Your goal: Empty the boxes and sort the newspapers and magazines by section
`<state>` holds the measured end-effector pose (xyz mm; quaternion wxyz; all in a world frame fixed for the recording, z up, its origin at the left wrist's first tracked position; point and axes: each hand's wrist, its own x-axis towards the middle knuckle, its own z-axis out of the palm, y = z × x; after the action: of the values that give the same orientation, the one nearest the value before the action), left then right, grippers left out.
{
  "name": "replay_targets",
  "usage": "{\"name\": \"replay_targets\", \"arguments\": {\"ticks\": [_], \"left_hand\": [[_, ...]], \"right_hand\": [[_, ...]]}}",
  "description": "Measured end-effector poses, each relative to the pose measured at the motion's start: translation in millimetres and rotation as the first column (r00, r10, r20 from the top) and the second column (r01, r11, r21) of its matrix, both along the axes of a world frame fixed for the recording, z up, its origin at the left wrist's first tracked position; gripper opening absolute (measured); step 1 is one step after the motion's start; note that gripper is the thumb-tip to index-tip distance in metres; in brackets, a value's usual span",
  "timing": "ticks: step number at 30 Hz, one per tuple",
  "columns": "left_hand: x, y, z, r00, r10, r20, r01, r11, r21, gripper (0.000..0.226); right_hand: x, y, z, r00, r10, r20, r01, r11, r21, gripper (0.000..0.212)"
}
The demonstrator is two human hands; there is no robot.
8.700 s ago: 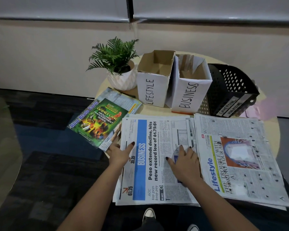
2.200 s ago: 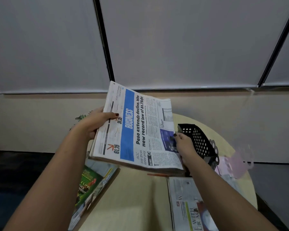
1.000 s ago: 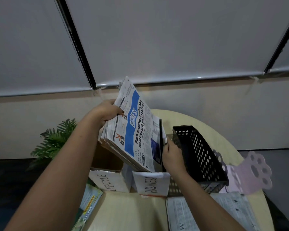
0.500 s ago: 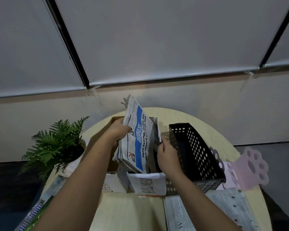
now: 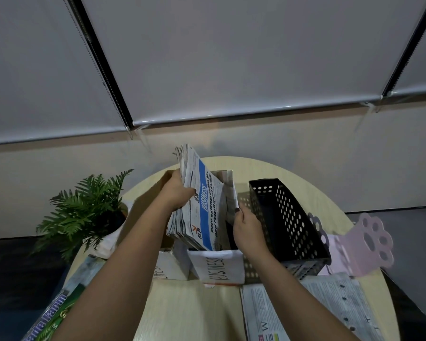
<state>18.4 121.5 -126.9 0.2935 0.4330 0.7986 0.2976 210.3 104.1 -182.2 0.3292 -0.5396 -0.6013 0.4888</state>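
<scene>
Business newspapers [image 5: 202,207], a thick folded stack, sit at frame centre, tilted and partly down in the BUSINESS box [image 5: 218,268] on the tabletop [image 5: 190,313]. My left hand [image 5: 176,193] grips the stack's left edge with fingers curled round it; my right hand [image 5: 247,223] pinches the right edge by the box wall. I'd square the lower corners inside the rim, then lower both sides evenly so no pages buckle.

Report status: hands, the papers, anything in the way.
Left hand grips blue-banner Business newspaper stack; right hand steadies its edge. Stack tilted, lower end inside white cardboard BUSINESS box. Black perforated plastic basket beside it, apart.
</scene>
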Motion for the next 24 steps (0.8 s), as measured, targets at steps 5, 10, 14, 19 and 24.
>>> {"name": "replay_targets", "arguments": {"ticks": [5,10,14,19,24], "left_hand": [[4.7,-1.1,-0.7,0.997,-0.025,0.072,0.023,1.000,0.020,0.057],[8.1,-6.5,1.2,0.980,0.016,0.199,-0.015,1.000,-0.010,0.055],[8.7,-17.3,-1.4,0.939,0.052,0.340,-0.050,0.999,-0.013,0.054],[14.8,-26.7,0.6,0.946,0.050,0.321,-0.051,0.999,-0.006,0.043],[18.2,-31.6,-0.4,0.958,0.037,0.283,-0.042,0.999,0.010,0.046]], "right_hand": [[5.5,-1.3,-3.5,0.996,-0.037,0.082,0.035,0.999,0.036,0.037],[9.0,0.5,-1.6,0.993,-0.023,0.118,0.020,0.999,0.030,0.038],[9.8,5.2,2.0,0.993,-0.012,0.122,0.006,0.999,0.044,0.038],[9.8,7.3,6.6,0.993,-0.006,0.118,-0.001,0.998,0.061,0.034],[9.5,6.8,4.6,0.991,0.002,0.133,-0.012,0.997,0.075,0.031]]}}
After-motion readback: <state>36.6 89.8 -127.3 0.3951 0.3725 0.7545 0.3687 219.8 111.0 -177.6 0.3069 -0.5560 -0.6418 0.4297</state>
